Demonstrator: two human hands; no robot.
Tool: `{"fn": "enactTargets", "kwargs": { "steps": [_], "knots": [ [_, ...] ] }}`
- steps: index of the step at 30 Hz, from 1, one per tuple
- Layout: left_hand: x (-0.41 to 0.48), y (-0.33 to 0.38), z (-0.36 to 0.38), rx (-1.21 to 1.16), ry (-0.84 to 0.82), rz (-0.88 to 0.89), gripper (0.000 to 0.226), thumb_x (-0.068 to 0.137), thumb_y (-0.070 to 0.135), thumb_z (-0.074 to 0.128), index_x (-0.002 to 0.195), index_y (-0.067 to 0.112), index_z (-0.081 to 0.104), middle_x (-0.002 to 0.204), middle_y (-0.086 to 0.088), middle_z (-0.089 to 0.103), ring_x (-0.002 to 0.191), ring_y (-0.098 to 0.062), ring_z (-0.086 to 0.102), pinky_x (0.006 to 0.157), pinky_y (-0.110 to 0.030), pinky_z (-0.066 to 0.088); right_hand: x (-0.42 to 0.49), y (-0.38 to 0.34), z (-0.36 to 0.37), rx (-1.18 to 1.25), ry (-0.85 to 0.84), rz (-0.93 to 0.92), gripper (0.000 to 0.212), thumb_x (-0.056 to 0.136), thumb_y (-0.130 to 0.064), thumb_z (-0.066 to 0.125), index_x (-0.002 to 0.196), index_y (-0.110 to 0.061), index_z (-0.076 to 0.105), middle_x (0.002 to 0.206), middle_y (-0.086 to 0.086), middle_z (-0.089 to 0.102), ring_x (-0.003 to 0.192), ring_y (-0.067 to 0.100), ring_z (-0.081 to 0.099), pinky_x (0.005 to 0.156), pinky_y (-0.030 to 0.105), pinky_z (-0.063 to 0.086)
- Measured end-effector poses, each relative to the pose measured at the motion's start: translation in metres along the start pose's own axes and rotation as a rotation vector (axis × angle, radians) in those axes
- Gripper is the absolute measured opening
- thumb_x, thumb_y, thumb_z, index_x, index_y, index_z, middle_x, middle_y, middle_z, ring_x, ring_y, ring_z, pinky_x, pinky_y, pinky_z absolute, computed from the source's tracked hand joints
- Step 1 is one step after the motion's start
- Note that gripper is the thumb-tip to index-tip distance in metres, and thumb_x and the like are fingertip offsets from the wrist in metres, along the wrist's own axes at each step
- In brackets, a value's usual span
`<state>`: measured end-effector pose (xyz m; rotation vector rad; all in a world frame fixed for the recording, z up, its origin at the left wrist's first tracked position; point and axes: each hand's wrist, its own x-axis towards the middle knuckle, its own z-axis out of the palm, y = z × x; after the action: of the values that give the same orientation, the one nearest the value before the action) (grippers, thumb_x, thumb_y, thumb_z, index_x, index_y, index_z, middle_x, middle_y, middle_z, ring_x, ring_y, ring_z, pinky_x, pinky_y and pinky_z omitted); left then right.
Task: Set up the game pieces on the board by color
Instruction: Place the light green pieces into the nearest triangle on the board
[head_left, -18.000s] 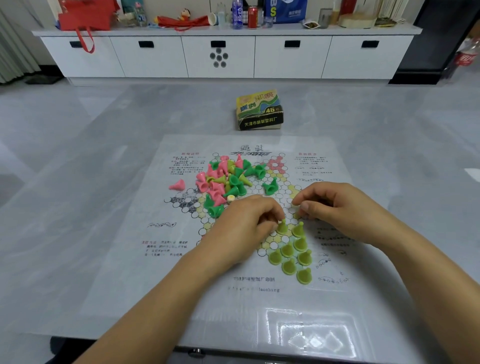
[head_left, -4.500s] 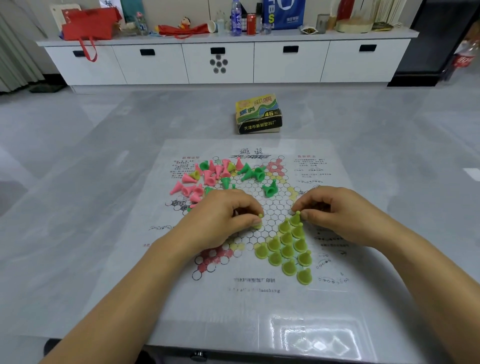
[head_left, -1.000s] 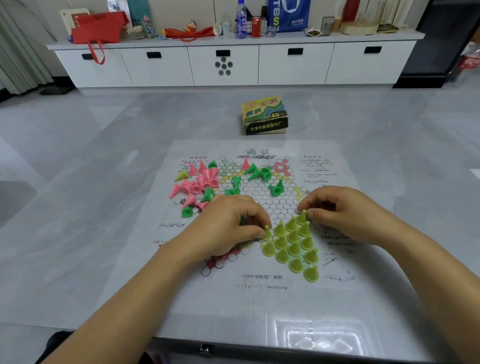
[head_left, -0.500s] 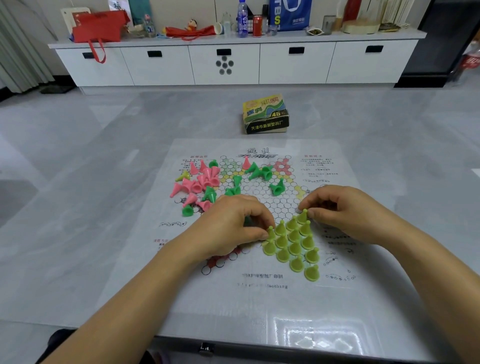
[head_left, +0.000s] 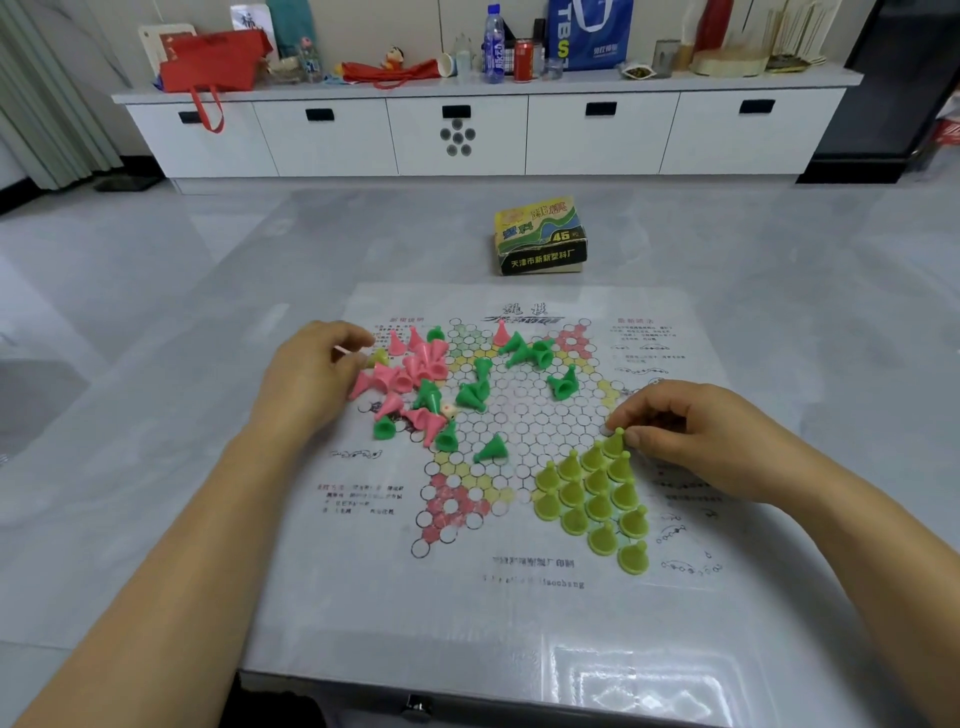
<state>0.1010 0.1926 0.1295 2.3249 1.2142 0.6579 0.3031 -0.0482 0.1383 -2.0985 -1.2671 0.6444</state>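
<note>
- Watching the right hand (head_left: 696, 434) first: I have thumb and forefinger curled in and pinching the top yellow-green piece (head_left: 617, 442). It stands at the tip of the triangle, the corner nearest the board's centre. The other fingers are tucked in behind.
- The rest of the yellow-green pieces (head_left: 592, 499) stand upright, packed side by side. They fill the star point on the near right of the board (head_left: 519, 597).
- My left hand (head_left: 311, 374) is out at the far-left side of the star, fingers curled towards the heap. The fingertips are right at a loose yellow-green piece (head_left: 378, 357). From here I cannot tell whether they have hold of it or only touch it.
- Just beside that hand the pink pieces (head_left: 410, 369) lie tumbled in a heap, most on their sides, over the left of the star.
- The dark green pieces (head_left: 527, 351) are scattered. A few are mixed into the pink heap and a cluster sits at the far side of the star. A pair lies right of centre, and one lies alone near the middle, between the heap and the yellow-green triangle.
- Beyond the board a printed box (head_left: 540, 236) sits on the grey table (head_left: 156, 415), apart from the sheet's far edge.
- A white cabinet (head_left: 519, 135) runs along the back wall.
</note>
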Motion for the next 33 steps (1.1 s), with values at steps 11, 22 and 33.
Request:
{"fn": "enactTargets", "kwargs": {
  "steps": [11, 22, 33],
  "knots": [
    [0.002, -0.004, 0.010, 0.046, 0.022, 0.038, 0.018, 0.083, 0.011, 0.061, 0.101, 0.010, 0.063, 0.099, -0.011, 0.061, 0.092, -0.026, 0.055, 0.080, -0.031, 0.041, 0.000, 0.000, 0.001, 0.018, 0.000, 0.011, 0.013, 0.085, -0.016, 0.060, 0.087, -0.027, 0.068, 0.093, -0.006, 0.066, 0.086, 0.011, 0.060, 0.080, 0.028, 0.047],
    [-0.039, 0.064, -0.010, -0.225, -0.345, 0.258, 0.014, 0.082, 0.019, 0.063, 0.094, 0.022, 0.068, 0.082, 0.013, 0.061, 0.064, 0.001, 0.056, 0.060, -0.006, 0.044, 0.000, -0.002, 0.001, 0.027, 0.004, 0.009, 0.016, 0.085, -0.016, 0.060, 0.083, -0.031, 0.065, 0.092, -0.006, 0.067, 0.085, 0.011, 0.061, 0.079, 0.028, 0.047],
    [-0.068, 0.078, 0.014, -0.022, -0.697, 0.350, 0.014, 0.078, 0.011, 0.066, 0.085, 0.023, 0.062, 0.061, 0.013, 0.055, 0.049, 0.005, 0.048, 0.054, -0.012, 0.041, -0.001, -0.002, 0.001, 0.023, 0.001, 0.003, 0.017, 0.084, -0.017, 0.061, 0.081, -0.033, 0.065, 0.093, -0.009, 0.067, 0.088, 0.010, 0.061, 0.083, 0.031, 0.049]
  ]
}}
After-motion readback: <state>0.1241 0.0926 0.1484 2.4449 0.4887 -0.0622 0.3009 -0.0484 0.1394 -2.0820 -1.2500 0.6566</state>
